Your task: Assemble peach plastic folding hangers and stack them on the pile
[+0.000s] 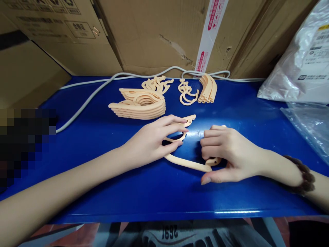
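Observation:
A beige plastic folding hanger [189, 163] lies between my hands on the blue table, its curved arm bowed toward me. My left hand [164, 133] has its thumb and fingers around the left part of the hanger, near a curved inner piece and a straight end with a hole. My right hand [226, 151] is closed at the other end, knuckles up and thumb along the near side. Its palm and fingers hide much of that end. A brown band circles my right wrist. Beyond my left hand sits a neat stack of folded beige hangers [144, 111].
Loose beige hooks [158, 84] lie behind the stack, with more hooks [186, 91] beside a bundle of curved hanger arms [207, 89]. A white cable [88, 99] runs along the table's back. Cardboard boxes [154, 34] stand behind; a white plastic bag [298, 65] is at right.

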Available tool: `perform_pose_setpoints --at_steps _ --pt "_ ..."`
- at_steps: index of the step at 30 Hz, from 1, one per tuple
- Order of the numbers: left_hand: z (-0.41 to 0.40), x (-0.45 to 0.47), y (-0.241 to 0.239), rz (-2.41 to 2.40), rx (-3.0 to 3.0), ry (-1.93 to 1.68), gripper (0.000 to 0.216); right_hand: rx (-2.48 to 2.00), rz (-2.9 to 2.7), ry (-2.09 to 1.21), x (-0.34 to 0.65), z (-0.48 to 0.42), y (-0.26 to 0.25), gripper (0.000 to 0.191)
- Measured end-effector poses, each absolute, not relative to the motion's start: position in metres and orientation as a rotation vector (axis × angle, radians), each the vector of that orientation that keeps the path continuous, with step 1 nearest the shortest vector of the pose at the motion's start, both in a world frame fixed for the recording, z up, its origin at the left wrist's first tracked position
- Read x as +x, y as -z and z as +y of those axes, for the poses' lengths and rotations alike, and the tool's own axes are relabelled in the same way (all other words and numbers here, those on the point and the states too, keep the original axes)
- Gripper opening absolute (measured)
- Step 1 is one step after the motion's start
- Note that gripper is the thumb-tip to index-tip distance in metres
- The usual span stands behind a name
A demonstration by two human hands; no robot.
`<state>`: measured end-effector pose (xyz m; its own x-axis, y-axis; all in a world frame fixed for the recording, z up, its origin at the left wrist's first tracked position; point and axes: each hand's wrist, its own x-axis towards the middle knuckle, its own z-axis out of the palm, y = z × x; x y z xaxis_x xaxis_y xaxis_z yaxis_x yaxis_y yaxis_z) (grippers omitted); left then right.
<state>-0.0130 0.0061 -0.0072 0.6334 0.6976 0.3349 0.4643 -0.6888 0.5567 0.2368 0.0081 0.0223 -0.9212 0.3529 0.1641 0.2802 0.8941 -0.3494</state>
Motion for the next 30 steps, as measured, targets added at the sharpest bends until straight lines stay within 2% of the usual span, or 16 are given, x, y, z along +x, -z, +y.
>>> perform_pose_setpoints --at_steps 5,10,13,17,20,23,30 --pt "0.007 -0.013 0.008 0.966 2.446 -0.828 0.029 -0.479 -2.774 -0.371 0.237 0.011 -0.023 0.042" --pt "0.006 -0.012 0.007 1.007 2.462 -0.829 0.029 -0.537 -2.717 -0.003 0.239 0.011 -0.027 0.036" --pt "0.006 -0.012 0.006 1.025 2.452 -0.836 0.028 -0.578 -2.694 0.255 0.242 0.011 -0.028 0.038" --pt "0.006 -0.012 0.006 1.046 2.437 -0.823 0.029 -0.638 -2.704 0.378 0.244 0.011 -0.028 0.046" --pt "0.005 -0.012 0.006 1.073 2.435 -0.804 0.031 -0.588 -2.752 0.306 0.243 0.012 -0.025 0.051" --pt "0.004 -0.012 0.006 1.091 2.445 -0.779 0.031 -0.51 -2.8 0.044 0.24 0.01 -0.022 0.051" --pt "0.003 -0.011 0.006 1.128 2.527 -0.732 0.028 -0.45 -2.821 -0.384 0.233 -0.001 -0.02 0.036"
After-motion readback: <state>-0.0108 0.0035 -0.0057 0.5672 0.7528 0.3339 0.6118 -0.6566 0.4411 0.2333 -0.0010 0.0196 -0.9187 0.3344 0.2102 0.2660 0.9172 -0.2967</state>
